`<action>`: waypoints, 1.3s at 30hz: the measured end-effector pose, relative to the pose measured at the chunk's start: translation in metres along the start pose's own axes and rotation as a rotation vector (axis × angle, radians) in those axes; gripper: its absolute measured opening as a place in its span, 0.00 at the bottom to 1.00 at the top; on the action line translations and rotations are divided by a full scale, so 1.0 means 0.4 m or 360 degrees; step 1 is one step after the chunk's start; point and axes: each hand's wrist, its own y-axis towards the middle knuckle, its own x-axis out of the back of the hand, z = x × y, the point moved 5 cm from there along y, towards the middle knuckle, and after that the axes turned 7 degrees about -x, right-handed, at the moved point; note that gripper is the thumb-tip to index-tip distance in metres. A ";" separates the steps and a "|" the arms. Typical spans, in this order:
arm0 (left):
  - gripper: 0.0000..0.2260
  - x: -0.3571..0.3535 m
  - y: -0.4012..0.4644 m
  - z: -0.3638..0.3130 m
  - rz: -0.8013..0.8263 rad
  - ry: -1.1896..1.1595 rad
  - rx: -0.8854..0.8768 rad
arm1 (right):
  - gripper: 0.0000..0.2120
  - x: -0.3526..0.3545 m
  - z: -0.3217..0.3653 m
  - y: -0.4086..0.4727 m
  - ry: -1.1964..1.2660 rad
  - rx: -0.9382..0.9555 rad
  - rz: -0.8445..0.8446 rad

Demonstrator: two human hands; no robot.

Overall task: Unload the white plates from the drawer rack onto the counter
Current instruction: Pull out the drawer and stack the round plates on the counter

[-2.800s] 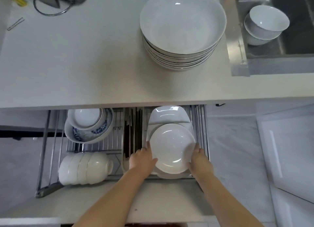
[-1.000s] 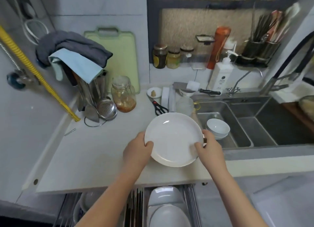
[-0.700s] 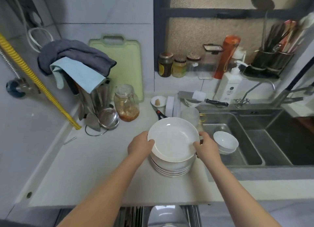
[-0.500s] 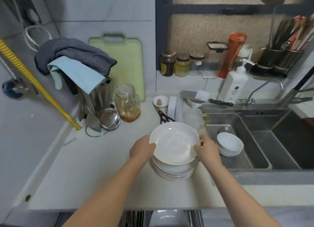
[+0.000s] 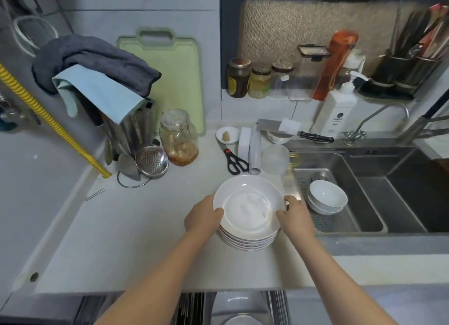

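The pale grey stone counter [image 5: 136, 230] runs left of a stainless steel sink [image 5: 364, 203], where two small white bowls [image 5: 326, 199] sit nested. Near the counter's front edge stands a stack of white ceramic plates [image 5: 247, 237], and the top white plate [image 5: 249, 206] sits on it or just above; contact is hard to tell. The left hand [image 5: 202, 216] and right hand [image 5: 295, 215] each grip that plate's rim on opposite sides, thumbs over the edge. Below the counter, the metal drawer rack [image 5: 277, 305] shows more white dishes [image 5: 239, 318]. Glazed ceramic is likely stiff, slippery, fairly heavy and chips easily, so a two-sided hold at the rim suits it best.
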 end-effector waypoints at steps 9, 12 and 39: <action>0.22 -0.018 -0.106 0.034 -0.0113 0.0020 -0.0188 | 0.16 -0.008 -0.054 -0.101 -0.0002 0.0177 0.0034; 0.25 -0.049 -0.178 0.059 -0.0108 -0.0008 -0.0205 | 0.22 -0.033 -0.107 -0.160 0.0033 0.0218 0.0036; 0.26 -0.564 -0.584 0.413 0.1007 0.0880 -0.0219 | 0.36 -0.532 -0.607 -0.485 -0.0913 -0.0110 0.0948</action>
